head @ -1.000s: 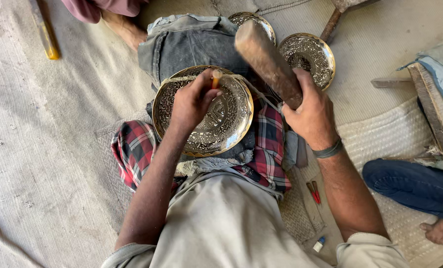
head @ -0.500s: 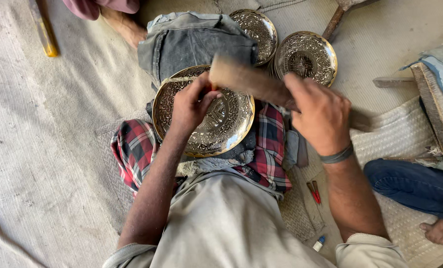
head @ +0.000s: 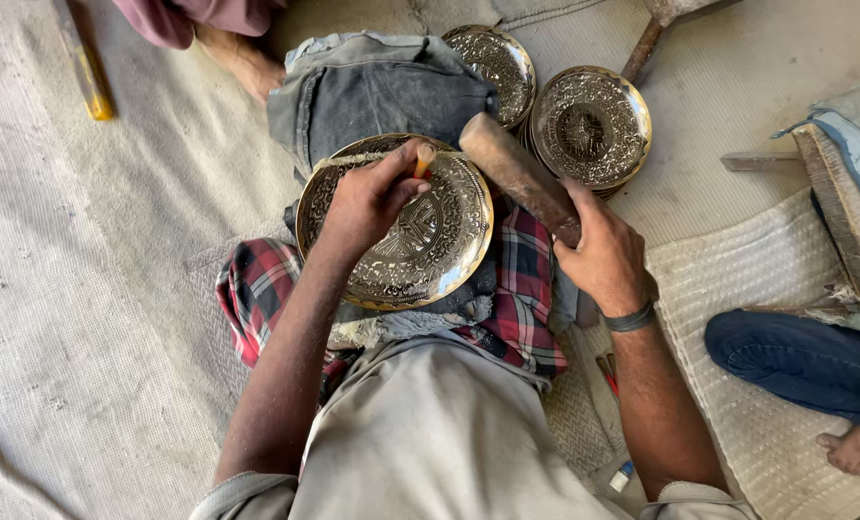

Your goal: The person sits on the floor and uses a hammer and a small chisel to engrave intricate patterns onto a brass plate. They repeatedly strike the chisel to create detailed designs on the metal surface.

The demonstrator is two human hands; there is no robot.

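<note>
An engraved brass plate point(head: 428, 252) rests on my lap over grey cloth and a red checked wrap. My left hand point(head: 364, 199) lies on the plate and pinches a small chisel point(head: 422, 160) upright against its upper rim. My right hand point(head: 605, 256) grips a thick wooden mallet point(head: 516, 175), whose head hangs just right of the chisel's top.
Two more engraved plates point(head: 590, 125) lie on the floor ahead, one partly under folded grey jeans point(head: 372, 91). A yellow-handled tool point(head: 85, 65) lies at the far left. Another person's bare foot point(head: 247, 60) is at the top, and a blue-trousered leg point(head: 803, 361) at the right. A wooden board point(head: 848, 226) sits right.
The mallet swung down onto the chisel and now sits raised again, its head a little right of the chisel top. The left hand stayed on the plate.
</note>
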